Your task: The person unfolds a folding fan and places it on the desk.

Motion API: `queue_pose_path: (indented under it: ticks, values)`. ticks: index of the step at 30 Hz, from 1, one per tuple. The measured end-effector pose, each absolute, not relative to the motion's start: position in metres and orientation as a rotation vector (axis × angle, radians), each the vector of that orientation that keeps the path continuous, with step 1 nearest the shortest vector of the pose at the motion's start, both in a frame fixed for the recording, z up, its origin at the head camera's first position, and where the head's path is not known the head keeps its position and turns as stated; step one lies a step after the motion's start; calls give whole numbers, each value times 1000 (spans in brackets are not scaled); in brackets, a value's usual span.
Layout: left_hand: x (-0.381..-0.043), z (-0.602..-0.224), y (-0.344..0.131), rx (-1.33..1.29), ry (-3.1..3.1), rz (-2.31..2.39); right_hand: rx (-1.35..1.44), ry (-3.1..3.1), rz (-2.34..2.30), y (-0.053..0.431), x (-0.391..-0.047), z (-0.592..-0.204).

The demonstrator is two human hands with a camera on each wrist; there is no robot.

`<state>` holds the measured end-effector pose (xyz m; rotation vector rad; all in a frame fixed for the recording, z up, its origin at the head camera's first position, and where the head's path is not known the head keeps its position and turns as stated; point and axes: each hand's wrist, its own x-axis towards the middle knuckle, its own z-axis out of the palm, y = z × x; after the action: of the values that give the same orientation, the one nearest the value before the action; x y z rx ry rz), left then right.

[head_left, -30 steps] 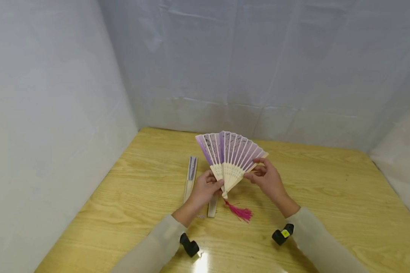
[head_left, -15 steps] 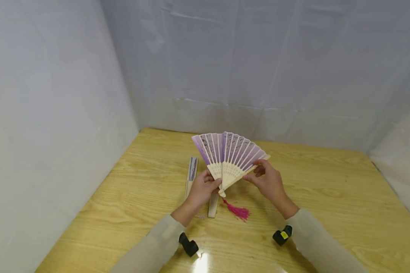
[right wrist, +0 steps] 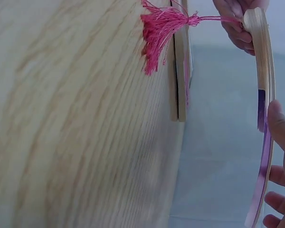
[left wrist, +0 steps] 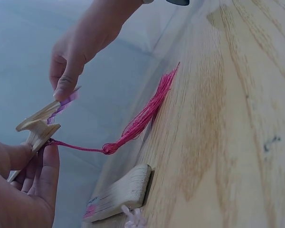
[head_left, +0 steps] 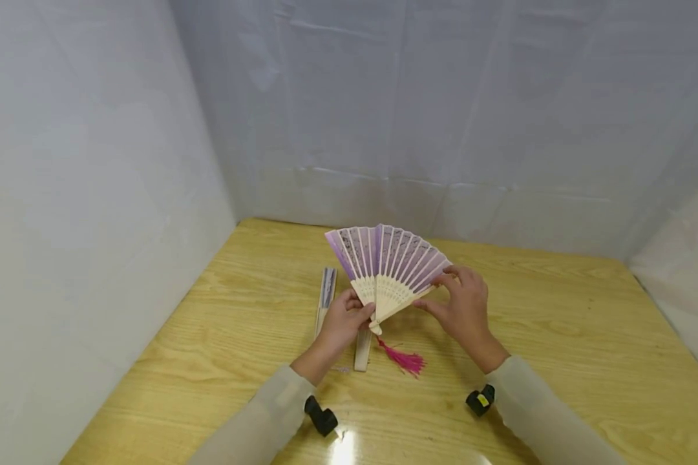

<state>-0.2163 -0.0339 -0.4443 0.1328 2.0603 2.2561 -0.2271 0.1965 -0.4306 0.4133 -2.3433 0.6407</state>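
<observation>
A spread purple folding fan [head_left: 392, 258] with pale wooden ribs is held above the table in the head view. My left hand [head_left: 342, 324] pinches its left ribs close to the pivot, thumb on the near side. At the fan's right edge, my right hand [head_left: 464, 309] holds the outer rib between thumb and curved fingers. A pink tassel [head_left: 404, 360] hangs from the pivot. Behind the left hand lie two folded fans, one with a grey-purple leaf [head_left: 328, 289], the other showing mainly its wooden end [head_left: 362, 354]; the hand hides parts of both.
The wooden table [head_left: 558, 336] reaches out on both sides of the arms. White sheeting [head_left: 384, 116] rises along its back and left edges. A small pale tassel [left wrist: 134, 217] lies beside a folded fan in the left wrist view.
The fan has shifted slightly left and spread a little wider on its left side. My right hand's fingers have changed position along the right edge, the hand turning slightly.
</observation>
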Motion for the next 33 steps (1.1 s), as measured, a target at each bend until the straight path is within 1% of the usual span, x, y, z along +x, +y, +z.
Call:
queue_pose_path:
  ticks: [4,33]
  values:
    - [-216,-444,-35,127,2070,2250,441,-2348,614,197,-227,-430]
    - [-215,-441,-40,100,2044,2301,353,-2472,619,200,-217,-429]
